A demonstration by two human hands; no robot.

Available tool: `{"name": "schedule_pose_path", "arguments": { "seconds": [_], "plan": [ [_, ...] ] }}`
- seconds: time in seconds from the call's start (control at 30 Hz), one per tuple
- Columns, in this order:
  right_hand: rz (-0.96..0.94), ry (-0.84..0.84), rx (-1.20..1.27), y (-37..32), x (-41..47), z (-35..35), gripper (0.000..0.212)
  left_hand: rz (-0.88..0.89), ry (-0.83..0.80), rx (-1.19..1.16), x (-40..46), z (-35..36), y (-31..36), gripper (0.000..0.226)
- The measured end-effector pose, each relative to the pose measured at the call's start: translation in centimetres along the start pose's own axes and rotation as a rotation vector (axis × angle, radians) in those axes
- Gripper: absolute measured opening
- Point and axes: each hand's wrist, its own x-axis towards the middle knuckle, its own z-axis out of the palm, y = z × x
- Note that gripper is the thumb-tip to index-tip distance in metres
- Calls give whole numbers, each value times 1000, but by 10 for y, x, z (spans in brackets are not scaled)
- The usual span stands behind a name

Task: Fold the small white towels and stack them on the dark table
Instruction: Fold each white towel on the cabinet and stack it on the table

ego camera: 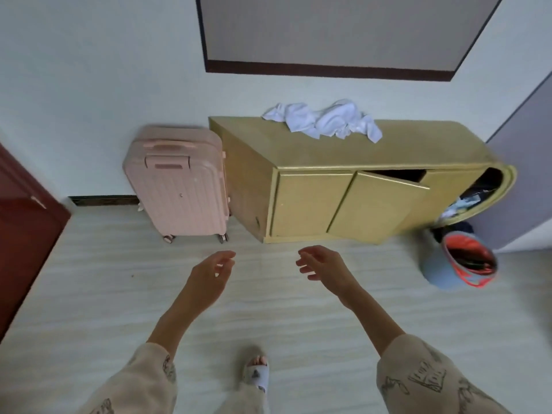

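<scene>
My left hand (210, 271) and right hand (321, 264) reach forward, empty, fingers loose and slightly curled, in front of a low gold-painted wooden cabinet (298, 150) and well short of it. The crumpled heap of small white cloth towels (325, 119) lies on the cabinet's top near its back edge, one corner trailing toward the front. No dark table is in view, so I judge the risk is dropping loose towels while carrying them, or tangled ones dragging off the cabinet together.
</scene>
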Motion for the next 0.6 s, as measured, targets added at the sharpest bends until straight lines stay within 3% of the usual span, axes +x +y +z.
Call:
{"name": "schedule_pose_path", "arguments": {
  "seconds": [0.3,0.6],
  "plan": [
    [69,124,84,-34,163,-107,15,25,-137,57,209,36,74,25],
    [86,104,32,-42,358,-237,13,-77,-165,76,387,117,128,29]
  ]
}}
